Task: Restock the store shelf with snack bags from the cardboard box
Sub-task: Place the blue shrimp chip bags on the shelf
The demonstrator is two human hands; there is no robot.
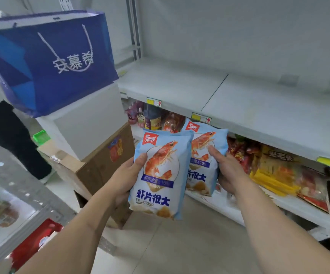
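We grip one shrimp-crisp bag each: left hand [127, 175] clasps near bag [160, 175], right hand [227, 171] clasps far bag [204, 155], both upright before bare upper shelf [239, 99]. Cardboard box [101, 165] sits left.

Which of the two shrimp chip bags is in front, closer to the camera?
The bag in the left hand, bag: its whole front shows and it overlaps the bag in the right hand, bag.

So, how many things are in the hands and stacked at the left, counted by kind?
Shrimp crisp bags, held: 2 (left bag, right bag)
Blue gift bag: 1
White box: 1
Cardboard box: 1
Total: 5
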